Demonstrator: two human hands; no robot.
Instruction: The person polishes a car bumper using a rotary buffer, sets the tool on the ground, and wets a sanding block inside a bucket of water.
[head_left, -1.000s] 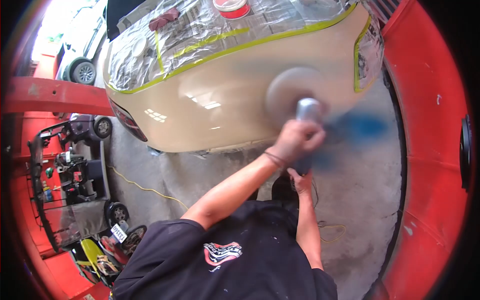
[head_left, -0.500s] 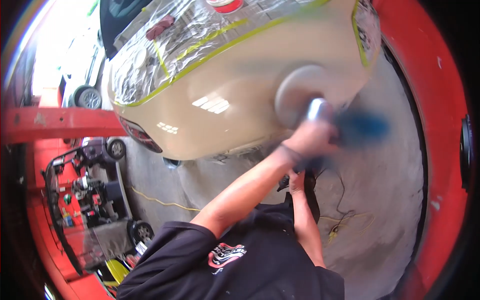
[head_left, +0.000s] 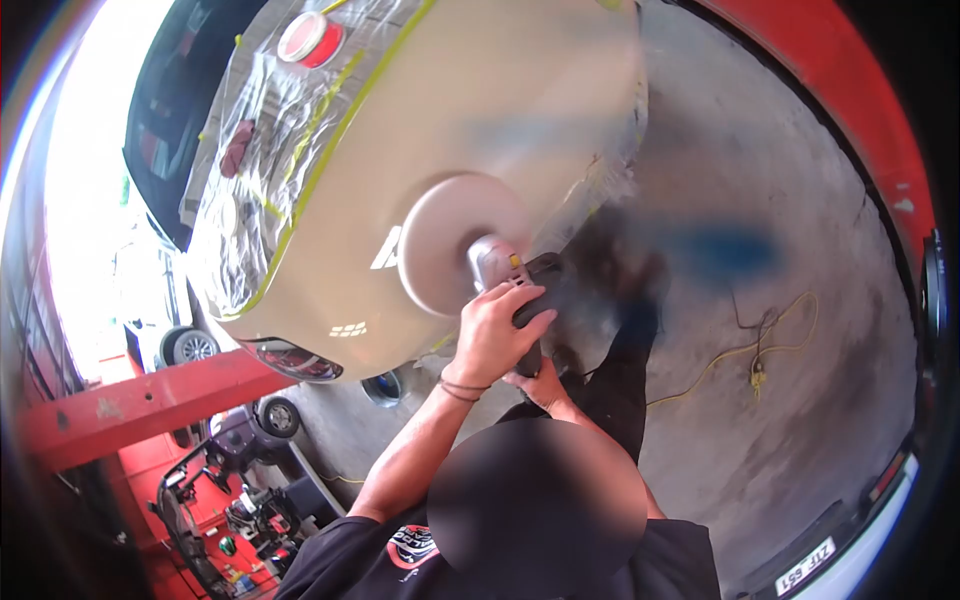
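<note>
My left hand (head_left: pixel 495 335) is closed around the front body of a polisher (head_left: pixel 492 262), just behind its silvery head. Farther back, my right hand (head_left: pixel 543 387) grips the dark rear handle, partly hidden by my left wrist. The polisher's large round whitish pad (head_left: pixel 440 225) lies against the cream-coloured car bumper (head_left: pixel 370 290). Silvery masking film (head_left: pixel 235 240) edged with yellow-green tape covers the panel above. On that film are an open-looking red-and-white tub (head_left: pixel 312 40) and a crumpled reddish-brown cloth (head_left: pixel 237 148).
A red lift beam (head_left: pixel 160 400) stretches across the left, near a small open-framed vehicle (head_left: pixel 250 500). A yellow cord (head_left: pixel 755 350) lies on the concrete floor to the right. Another car's licence plate (head_left: pixel 805 567) shows at lower right. A blurred patch covers part of my torso.
The pad has shifted left and down in the picture, toward the bumper's tail light, while the view has also turned. Both hands keep hold of the polisher.
</note>
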